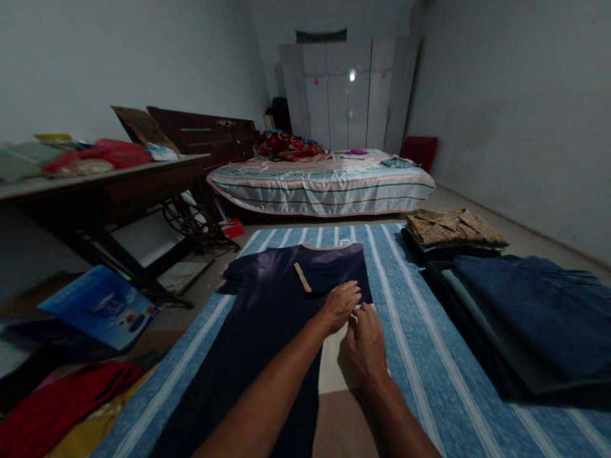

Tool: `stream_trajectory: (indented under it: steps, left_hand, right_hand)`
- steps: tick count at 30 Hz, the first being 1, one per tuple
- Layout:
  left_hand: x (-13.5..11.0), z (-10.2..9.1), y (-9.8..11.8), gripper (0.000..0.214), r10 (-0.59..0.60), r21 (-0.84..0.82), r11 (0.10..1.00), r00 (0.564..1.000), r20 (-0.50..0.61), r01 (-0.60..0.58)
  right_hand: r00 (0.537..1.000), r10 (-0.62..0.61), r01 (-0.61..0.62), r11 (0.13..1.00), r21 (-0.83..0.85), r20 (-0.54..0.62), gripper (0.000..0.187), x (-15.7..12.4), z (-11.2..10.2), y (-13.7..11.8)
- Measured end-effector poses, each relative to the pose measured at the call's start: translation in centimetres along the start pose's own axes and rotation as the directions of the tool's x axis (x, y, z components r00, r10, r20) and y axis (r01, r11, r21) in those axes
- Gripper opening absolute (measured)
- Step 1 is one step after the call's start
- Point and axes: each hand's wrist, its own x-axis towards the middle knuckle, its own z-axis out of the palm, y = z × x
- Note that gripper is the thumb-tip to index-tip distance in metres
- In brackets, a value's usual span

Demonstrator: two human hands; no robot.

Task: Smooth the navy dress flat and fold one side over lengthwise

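Note:
A dark navy T-shirt (267,318) with tan trim lies flat, its collar away from me. Its right side is folded inward, so one sleeve (322,275) rests across the chest. Along that fold, a cream and tan panel (334,375) shows. My left hand (340,308) has its fingers bent and closed on the navy cloth near the folded edge. Just to its right, my right hand (367,337) is closed on the shirt's edge where cream meets navy. My fingertips nearly touch, and the cloth between them is partly hidden.
Beneath the shirt is a blue striped sheet (401,318). Folded jeans (529,312) and folded brown patterned clothing (456,228) are stacked at right. At left stand a sewing-machine table (119,184), a blue box (102,305) and loose red cloth (67,401). A bed (324,191) stands beyond.

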Motion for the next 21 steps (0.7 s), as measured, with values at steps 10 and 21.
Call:
stream_trajectory:
  steps: [10,21]
  left_hand:
    - [-0.6,-0.6,1.5,0.049,-0.08,0.305,0.952,0.974,0.214,0.012]
    - [1.5,-0.5,3.1,0.043,-0.122,0.279,0.957,0.981,0.148,0.077]
  right_hand:
    - [0.999,0.04,-0.037,0.989,0.146,-0.024,0.033,0.5,-0.7,-0.4]
    - [0.993,0.097,-0.082,0.974,0.209,-0.063,0.045,0.4,-0.4,-0.4]
